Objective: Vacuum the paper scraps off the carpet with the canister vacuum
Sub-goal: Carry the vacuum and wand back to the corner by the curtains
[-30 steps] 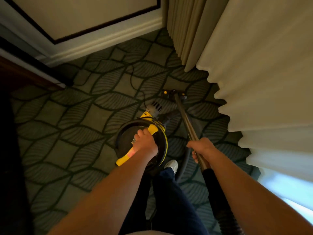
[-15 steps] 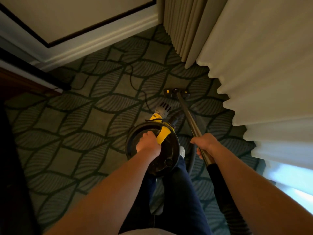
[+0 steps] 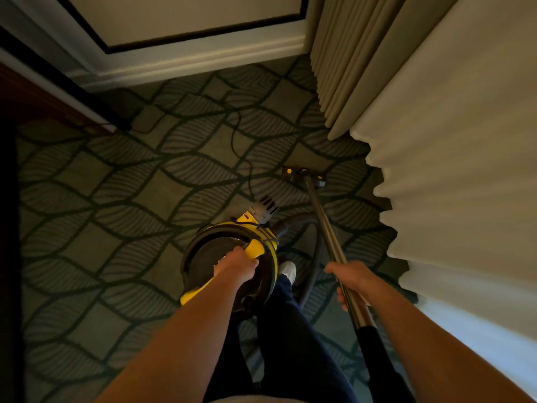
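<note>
Both hands are full. My left hand (image 3: 236, 264) is curled round the yellow handle (image 3: 257, 248) on top of the vacuum (image 3: 207, 254), which is right in front of my legs; I cannot tell whether it rests on the carpet (image 3: 101, 213) or hangs just above it. My right hand (image 3: 350, 282) grips the metal tube (image 3: 322, 219) near its upper end. The floor head (image 3: 303, 174) lies on the carpet ahead, just beside the hem of the pale curtain (image 3: 450, 170). I see no paper scraps in this dim light; some may hide under that hem.

My main worry is the curtain: if I push the head further right, the suction could grab the fabric and choke the airflow. The power cord (image 3: 235, 132) snakes across the carpet from the wall side to the vacuum, passing near the head, so a stroke to the left could run over it. The hose (image 3: 315, 242) loops beside my shoe (image 3: 287, 271), where a step might snag it.

My left arm reaches down and forward, back of the hand up. My right arm stretches alongside it, fingers wrapped round the tube.
</note>
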The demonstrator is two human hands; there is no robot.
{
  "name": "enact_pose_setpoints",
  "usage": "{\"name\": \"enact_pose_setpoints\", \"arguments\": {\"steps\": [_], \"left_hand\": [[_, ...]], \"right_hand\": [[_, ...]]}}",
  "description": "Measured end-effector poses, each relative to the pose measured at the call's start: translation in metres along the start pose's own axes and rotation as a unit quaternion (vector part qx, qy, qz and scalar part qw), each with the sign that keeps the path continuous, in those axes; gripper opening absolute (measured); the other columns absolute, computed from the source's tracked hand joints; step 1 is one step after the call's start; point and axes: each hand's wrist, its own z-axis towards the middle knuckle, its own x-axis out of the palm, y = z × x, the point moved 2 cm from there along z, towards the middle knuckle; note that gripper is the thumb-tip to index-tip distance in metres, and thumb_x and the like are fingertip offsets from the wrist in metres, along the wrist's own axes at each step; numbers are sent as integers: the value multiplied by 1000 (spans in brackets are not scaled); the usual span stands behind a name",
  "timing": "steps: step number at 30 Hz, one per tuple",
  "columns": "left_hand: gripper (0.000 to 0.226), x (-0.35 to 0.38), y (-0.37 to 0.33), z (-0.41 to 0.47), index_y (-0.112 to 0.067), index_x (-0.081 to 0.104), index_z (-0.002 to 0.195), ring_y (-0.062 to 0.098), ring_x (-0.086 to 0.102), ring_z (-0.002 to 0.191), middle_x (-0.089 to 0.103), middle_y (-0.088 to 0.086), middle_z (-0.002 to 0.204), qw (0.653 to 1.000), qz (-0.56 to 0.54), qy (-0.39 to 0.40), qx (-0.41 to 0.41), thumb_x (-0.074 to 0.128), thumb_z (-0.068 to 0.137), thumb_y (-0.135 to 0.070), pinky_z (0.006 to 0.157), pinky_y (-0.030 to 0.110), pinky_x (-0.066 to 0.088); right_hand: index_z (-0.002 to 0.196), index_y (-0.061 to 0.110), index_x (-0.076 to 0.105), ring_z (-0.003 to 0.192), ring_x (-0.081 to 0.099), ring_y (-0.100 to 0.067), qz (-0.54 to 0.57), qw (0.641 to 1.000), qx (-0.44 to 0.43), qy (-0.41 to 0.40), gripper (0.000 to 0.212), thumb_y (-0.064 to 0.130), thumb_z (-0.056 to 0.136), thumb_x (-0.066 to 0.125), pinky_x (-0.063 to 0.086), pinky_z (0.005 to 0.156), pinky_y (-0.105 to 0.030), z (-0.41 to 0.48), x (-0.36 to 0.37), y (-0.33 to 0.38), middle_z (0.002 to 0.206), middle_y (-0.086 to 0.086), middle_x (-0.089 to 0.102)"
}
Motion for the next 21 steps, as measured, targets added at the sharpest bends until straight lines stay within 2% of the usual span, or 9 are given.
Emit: {"name": "enact_pose_setpoints", "arguments": {"steps": [2,5,12,16,21], "left_hand": [[57,0,-4,1,-9,43,135,36,53,122,53,14,135,1000,1,-5,-5,53,93,-47,102,49,43],[58,-3,-20,1,-8,42,136,36,52,122,53,15,135,1000,3,-8,-4,50,95,-48,103,50,43],[59,-4,-51,2,-9,42,137,36,51,125,51,14,137,999,32,-20,12,50,94,-49,104,50,41],[57,-4,-68,-1,-11,44,135,35,52,123,53,14,136,995,81,-31,48,49,95,-50,103,50,42],[59,-11,-86,3,-13,44,137,34,52,124,53,14,137,984,153,-28,90,34,98,-56,102,50,42]], "right_hand": [[102,-2,54,53,54,-23,-18,1000,-4,2,27,22,92,63,45,44,-26,1,-8,0,71,-15,52],[95,-1,54,47,52,-22,-37,999,-10,-2,22,18,91,64,45,43,-25,3,-21,-8,66,-13,52],[83,-2,53,43,51,-23,-11,1000,-28,-7,17,11,89,63,43,39,-24,7,-39,-14,61,-15,53],[80,0,50,41,51,-22,-3,999,-36,-16,21,14,88,65,42,41,-24,5,-51,-11,57,-14,52],[86,1,53,38,47,-19,18,998,-60,-21,19,17,90,64,40,41,-22,-3,-56,14,56,-12,48]]}}
